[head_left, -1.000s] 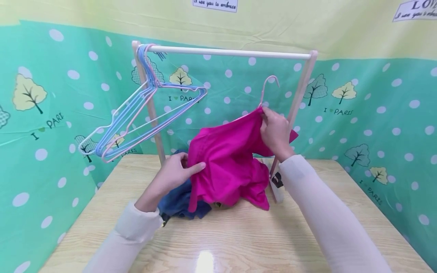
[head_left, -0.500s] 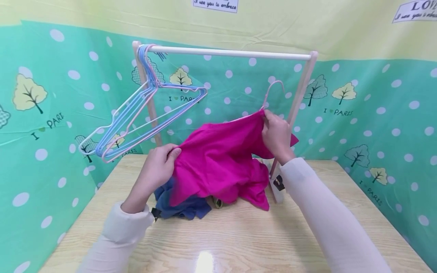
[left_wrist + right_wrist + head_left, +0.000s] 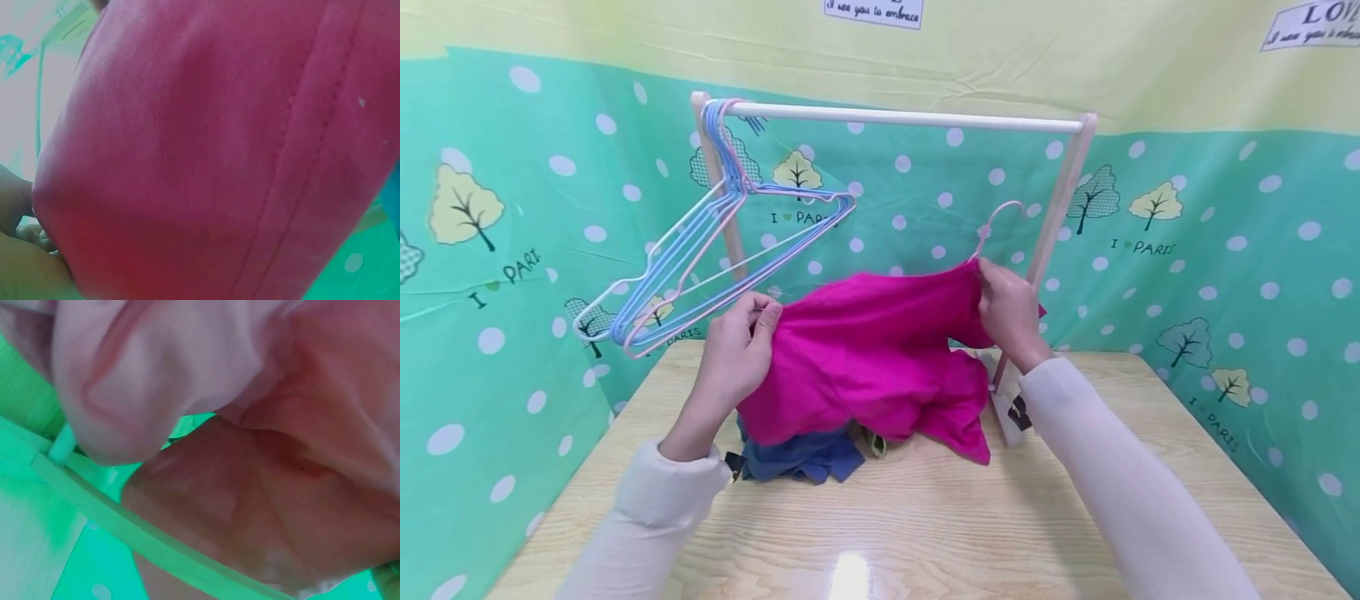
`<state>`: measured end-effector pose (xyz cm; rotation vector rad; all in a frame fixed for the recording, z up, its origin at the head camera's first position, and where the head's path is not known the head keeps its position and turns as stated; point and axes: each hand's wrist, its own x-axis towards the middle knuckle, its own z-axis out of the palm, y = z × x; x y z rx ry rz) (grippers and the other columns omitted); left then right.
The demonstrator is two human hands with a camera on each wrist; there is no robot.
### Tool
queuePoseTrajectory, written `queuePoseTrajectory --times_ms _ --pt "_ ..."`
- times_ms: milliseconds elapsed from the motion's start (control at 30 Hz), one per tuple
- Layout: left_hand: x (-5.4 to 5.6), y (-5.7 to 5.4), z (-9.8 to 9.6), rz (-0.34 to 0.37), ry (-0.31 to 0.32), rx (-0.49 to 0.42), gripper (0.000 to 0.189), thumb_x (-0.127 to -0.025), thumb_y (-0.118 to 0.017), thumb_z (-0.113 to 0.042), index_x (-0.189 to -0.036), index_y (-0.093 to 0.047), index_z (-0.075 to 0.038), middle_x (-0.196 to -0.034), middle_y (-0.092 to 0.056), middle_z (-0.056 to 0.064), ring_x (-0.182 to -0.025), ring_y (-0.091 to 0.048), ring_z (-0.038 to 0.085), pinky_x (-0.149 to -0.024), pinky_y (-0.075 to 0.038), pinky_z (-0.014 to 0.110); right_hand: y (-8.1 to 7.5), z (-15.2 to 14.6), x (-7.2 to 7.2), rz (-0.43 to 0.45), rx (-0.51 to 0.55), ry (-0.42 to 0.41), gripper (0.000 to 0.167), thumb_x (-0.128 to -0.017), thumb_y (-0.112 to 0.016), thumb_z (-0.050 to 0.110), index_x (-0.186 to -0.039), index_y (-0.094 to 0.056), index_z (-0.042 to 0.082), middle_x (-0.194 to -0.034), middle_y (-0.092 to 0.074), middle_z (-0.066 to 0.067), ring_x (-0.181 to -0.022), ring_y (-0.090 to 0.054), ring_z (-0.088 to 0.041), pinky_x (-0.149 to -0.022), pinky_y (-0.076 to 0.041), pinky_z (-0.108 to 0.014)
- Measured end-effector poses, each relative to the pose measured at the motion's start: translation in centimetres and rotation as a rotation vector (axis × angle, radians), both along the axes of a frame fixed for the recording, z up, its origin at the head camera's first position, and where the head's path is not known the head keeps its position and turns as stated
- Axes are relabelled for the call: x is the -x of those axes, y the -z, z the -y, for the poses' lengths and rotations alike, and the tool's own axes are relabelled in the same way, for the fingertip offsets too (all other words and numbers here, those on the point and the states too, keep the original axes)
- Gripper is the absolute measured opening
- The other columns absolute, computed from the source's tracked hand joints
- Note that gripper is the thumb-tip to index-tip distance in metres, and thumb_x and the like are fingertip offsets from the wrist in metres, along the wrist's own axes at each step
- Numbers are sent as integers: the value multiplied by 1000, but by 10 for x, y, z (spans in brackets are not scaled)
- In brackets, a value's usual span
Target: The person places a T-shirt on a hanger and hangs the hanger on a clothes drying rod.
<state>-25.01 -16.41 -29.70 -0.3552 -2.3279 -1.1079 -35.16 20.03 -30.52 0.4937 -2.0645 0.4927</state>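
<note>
A magenta T-shirt [image 3: 865, 358] is spread between my two hands in the head view. My left hand [image 3: 737, 354] pinches its upper left edge between thumb and fingers. At the upper right, my right hand [image 3: 1011, 312] grips the cloth just below the hook of a pink hanger [image 3: 983, 233]. The hook leans right above the shirt; the cloth hides most of the hanger's frame. Double stitching runs along the shirt [image 3: 187, 144] in the left wrist view, with fingers at its lower left. Folds of the shirt [image 3: 269, 487] fill much of the right wrist view.
Behind the shirt stands a clothes rack [image 3: 910, 115] with a white rod. Several blue, pink and white hangers [image 3: 730, 192] hang at its left end. A blue garment [image 3: 805, 457] lies on the wooden table [image 3: 925, 533] under the shirt. Patterned cloth surrounds the table.
My left hand has moved left and up, now pinching the shirt's edge and drawing the cloth out wider. The hanger's hook has sunk and tilted right; my right hand has dropped slightly.
</note>
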Motion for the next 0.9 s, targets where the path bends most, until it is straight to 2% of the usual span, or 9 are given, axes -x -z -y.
queuePoseTrajectory --times_ms 67,233,300,367,467,567,767,900 --pt "2 2 0 30 11 11 28 -110 -49 -26 -108 -63 -2 -74 -61 10 -63 -49 23 -61 -43 36 4 -1 1 -16 -7 -22 29 -95 -63 -4 -124 -70 -6 -109 -73 -25 -99 -71 -41 -90 -56 -52" --pt "5 6 4 171 50 96 24 -109 -51 -24 -106 -67 -6 -78 -59 8 -69 -51 24 -64 -45 36 4 3 0 -75 4 -75 24 -97 -65 0 -119 -72 -4 -106 -74 -22 -97 -72 -39 -86 -57 -52" --pt "6 8 4 186 54 110 25 -109 -51 -25 -108 -69 -7 -82 -61 8 -74 -53 24 -67 -46 37 1 4 -1 -85 -2 -72 21 -98 -65 3 -116 -73 -2 -103 -75 -21 -94 -72 -39 -83 -58 -52" --pt "6 10 2 167 52 99 28 -109 -52 -27 -112 -70 -6 -87 -64 9 -78 -57 24 -70 -48 38 0 6 -2 -73 -7 -59 19 -99 -66 5 -115 -73 -1 -101 -75 -20 -93 -72 -38 -82 -58 -51" --pt "7 11 -5 93 49 83 30 -106 -58 -30 -117 -70 -5 -95 -68 8 -83 -62 23 -73 -52 38 -2 9 -4 -33 -13 -38 21 -99 -67 8 -117 -73 0 -103 -75 -20 -93 -72 -38 -83 -58 -51" --pt "7 13 -14 -8 36 104 26 -102 -67 -24 -116 -71 -3 -95 -68 8 -81 -63 22 -71 -54 37 -2 11 -6 0 -12 -23 23 -99 -67 9 -120 -72 0 -106 -75 -20 -95 -72 -38 -85 -58 -51" --pt "11 19 -23 -246 -51 239 18 -98 -70 -12 -105 -75 3 -94 -68 15 -84 -63 32 -75 -54 44 0 14 -8 10 5 -14 26 -99 -68 10 -122 -72 0 -108 -75 -20 -96 -72 -38 -84 -59 -51" --pt "15 23 -27 -339 -61 293 16 -97 -70 -9 -104 -77 4 -91 -69 16 -84 -62 36 -75 -54 45 0 17 -9 -2 15 -18 25 -99 -68 12 -120 -73 1 -107 -75 -19 -95 -72 -38 -81 -59 -50"
